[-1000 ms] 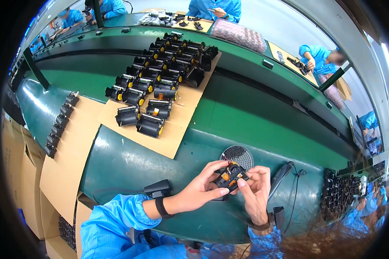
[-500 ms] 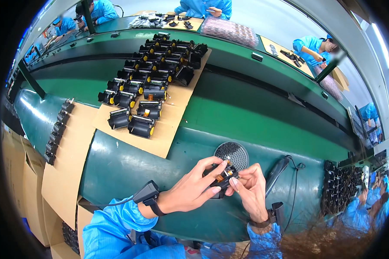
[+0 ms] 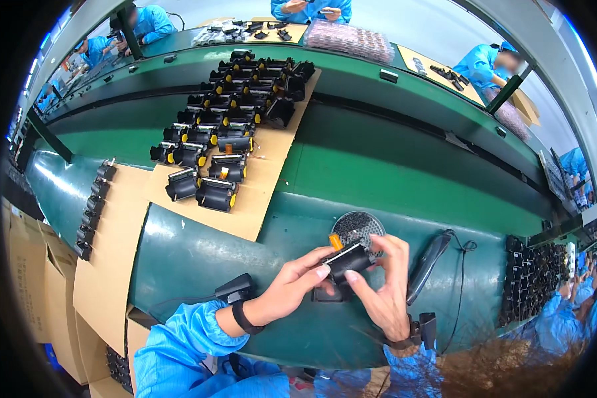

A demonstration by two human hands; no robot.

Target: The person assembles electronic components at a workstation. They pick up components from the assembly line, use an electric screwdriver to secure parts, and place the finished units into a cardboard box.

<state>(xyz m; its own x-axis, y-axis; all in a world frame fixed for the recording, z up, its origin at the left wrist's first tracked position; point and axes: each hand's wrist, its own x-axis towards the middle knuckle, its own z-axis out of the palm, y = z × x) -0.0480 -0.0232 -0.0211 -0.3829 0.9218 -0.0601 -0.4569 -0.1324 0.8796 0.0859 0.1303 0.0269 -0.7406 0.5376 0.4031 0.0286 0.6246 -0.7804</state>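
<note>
Between both hands, just above the bench, is a black plastic housing [image 3: 349, 263] with a curved smooth side, a metal strip along its upper edge and an orange ribbon cable [image 3: 336, 243] sticking up. My left hand [image 3: 294, 281] grips its left end, thumb on the black side. My right hand [image 3: 386, 285] holds the right end between thumb and fingers. Just beyond the housing is a round grey dish [image 3: 377, 229] of small dark parts, probably screws, partly hidden by the housing and my right fingers. Below the housing a small black block [image 3: 328, 295] rests on the bench, mostly covered.
Several similar black housings with yellow ends [image 3: 217, 194] stand in rows on cardboard [image 3: 249, 222] at the far left. More black parts line another cardboard sheet [image 3: 116, 232]. A black corded handheld tool [image 3: 430, 264] lies right of my hand. Dark parts [image 3: 529, 278] crowd the right end; co-workers sit beyond.
The housing has turned over in my hands: its inner side with orange and metal parts showed before, now its smooth black side shows and the ribbon points up. My right fingers have shifted grip.
</note>
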